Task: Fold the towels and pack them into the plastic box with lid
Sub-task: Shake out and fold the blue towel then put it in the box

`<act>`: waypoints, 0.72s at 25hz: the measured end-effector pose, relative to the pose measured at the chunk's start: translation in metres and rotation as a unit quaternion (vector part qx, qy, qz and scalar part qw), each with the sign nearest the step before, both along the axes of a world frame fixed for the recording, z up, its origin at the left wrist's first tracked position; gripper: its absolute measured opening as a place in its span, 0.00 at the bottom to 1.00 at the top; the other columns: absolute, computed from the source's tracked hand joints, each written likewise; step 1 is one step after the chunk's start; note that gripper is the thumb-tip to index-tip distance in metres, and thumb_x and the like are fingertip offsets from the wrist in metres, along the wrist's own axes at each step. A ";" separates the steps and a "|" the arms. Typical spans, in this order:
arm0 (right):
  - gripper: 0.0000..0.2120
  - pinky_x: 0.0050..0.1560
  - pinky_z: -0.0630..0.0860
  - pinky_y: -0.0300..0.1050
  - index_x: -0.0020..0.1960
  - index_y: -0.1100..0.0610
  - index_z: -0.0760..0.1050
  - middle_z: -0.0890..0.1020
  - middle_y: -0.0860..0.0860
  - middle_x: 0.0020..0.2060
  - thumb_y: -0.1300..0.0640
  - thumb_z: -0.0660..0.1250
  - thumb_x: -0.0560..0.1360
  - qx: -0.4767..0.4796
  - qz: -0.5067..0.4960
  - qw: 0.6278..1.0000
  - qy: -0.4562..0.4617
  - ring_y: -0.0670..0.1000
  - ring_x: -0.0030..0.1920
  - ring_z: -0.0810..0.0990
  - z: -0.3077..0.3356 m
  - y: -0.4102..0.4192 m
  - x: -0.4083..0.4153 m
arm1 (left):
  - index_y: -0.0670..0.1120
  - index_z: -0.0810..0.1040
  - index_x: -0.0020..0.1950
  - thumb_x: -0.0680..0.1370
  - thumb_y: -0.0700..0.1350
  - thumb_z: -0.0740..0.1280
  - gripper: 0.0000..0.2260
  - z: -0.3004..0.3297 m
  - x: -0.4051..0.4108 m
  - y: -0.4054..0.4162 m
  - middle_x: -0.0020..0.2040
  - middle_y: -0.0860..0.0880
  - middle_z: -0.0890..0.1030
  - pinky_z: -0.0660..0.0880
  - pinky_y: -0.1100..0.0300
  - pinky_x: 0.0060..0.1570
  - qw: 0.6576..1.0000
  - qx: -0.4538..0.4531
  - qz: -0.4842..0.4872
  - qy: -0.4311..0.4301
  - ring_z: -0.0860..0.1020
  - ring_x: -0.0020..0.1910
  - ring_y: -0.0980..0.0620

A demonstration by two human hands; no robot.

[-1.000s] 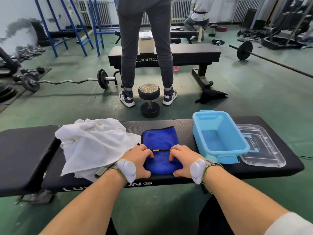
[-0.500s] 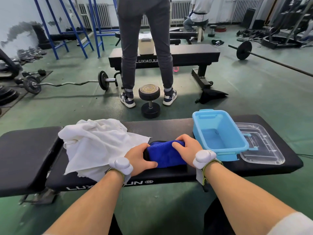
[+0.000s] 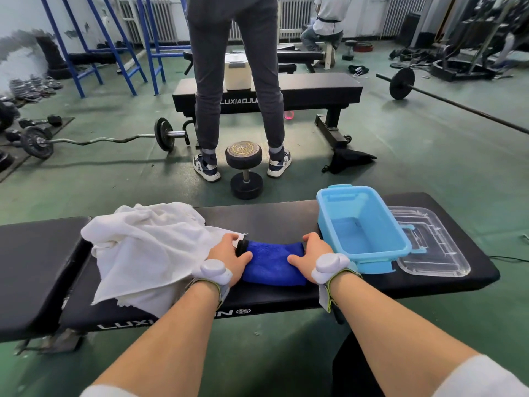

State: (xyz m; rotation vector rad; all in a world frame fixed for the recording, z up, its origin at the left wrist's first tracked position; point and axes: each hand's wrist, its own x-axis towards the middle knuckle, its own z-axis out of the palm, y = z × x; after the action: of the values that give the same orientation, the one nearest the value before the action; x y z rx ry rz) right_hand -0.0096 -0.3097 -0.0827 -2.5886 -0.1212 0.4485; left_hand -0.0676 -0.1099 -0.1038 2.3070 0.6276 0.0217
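A small blue towel (image 3: 272, 262) lies folded into a compact bundle on the black bench (image 3: 272, 222). My left hand (image 3: 230, 257) grips its left end and my right hand (image 3: 310, 255) grips its right end. A crumpled white towel (image 3: 143, 247) lies unfolded on the bench just left of my left hand. The light blue plastic box (image 3: 362, 227) stands open with nothing in it, right beside my right hand. Its clear lid (image 3: 429, 247) lies flat on the bench to the right of the box.
A person stands just beyond the bench, with a dumbbell (image 3: 244, 169) upright between their feet. Another black bench (image 3: 300, 90) is behind them. A curl bar (image 3: 94, 138) and a barbell (image 3: 429, 93) lie on the green floor. Another person sits far back.
The blue towel lay flat and longer a second ago. Both hands folded its near half away from me, and it is now a shorter, thicker bundle held at both ends.
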 end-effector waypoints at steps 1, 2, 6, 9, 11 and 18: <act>0.32 0.62 0.73 0.47 0.71 0.60 0.65 0.76 0.58 0.64 0.45 0.68 0.73 -0.049 0.007 0.999 0.005 0.58 0.63 0.76 0.002 0.003 -0.002 | 0.49 0.68 0.69 0.72 0.56 0.71 0.29 0.000 0.002 -0.002 0.59 0.48 0.81 0.74 0.55 0.59 0.999 0.040 -0.007 0.020 0.79 0.57 0.45; 0.32 0.61 0.74 0.48 0.70 0.61 0.66 0.75 0.58 0.64 0.44 0.67 0.73 -0.088 0.016 0.996 0.013 0.59 0.63 0.76 0.005 0.004 -0.004 | 0.49 0.68 0.70 0.71 0.58 0.71 0.31 0.001 0.003 -0.005 0.61 0.47 0.79 0.73 0.54 0.60 0.996 0.077 -0.014 0.038 0.78 0.60 0.44; 0.25 0.54 0.76 0.46 0.63 0.59 0.73 0.81 0.55 0.57 0.46 0.67 0.72 -0.041 0.012 0.998 0.054 0.57 0.55 0.81 0.011 0.005 -0.007 | 0.46 0.67 0.68 0.69 0.59 0.71 0.33 0.008 0.006 -0.016 0.64 0.44 0.76 0.70 0.53 0.60 0.974 0.194 -0.044 0.105 0.76 0.62 0.42; 0.25 0.50 0.74 0.45 0.66 0.58 0.70 0.81 0.54 0.56 0.46 0.66 0.73 0.035 0.008 0.998 0.051 0.55 0.52 0.80 0.019 0.007 -0.011 | 0.44 0.67 0.68 0.65 0.57 0.75 0.37 0.014 0.012 -0.007 0.62 0.45 0.78 0.74 0.53 0.58 0.983 0.111 -0.033 0.145 0.78 0.60 0.42; 0.23 0.51 0.74 0.46 0.65 0.57 0.70 0.80 0.54 0.56 0.47 0.67 0.74 0.059 0.029 0.997 0.034 0.54 0.52 0.78 0.032 0.011 -0.013 | 0.41 0.74 0.61 0.62 0.55 0.76 0.32 0.020 0.014 0.000 0.54 0.47 0.80 0.76 0.55 0.56 0.985 0.027 -0.018 0.172 0.80 0.55 0.43; 0.17 0.52 0.82 0.53 0.55 0.52 0.80 0.85 0.52 0.49 0.51 0.69 0.67 0.132 0.032 0.991 -0.002 0.57 0.48 0.84 0.098 0.004 0.000 | 0.41 0.83 0.49 0.70 0.41 0.77 0.10 0.071 0.027 0.005 0.39 0.47 0.82 0.75 0.64 0.27 0.977 -0.211 0.006 -0.014 0.79 0.36 0.49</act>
State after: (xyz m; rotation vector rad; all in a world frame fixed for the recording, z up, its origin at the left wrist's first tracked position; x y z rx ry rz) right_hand -0.0094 -0.3054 0.0155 -2.3311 -0.2477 0.4186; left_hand -0.0410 -0.1051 -0.0323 1.8888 0.5690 -0.0674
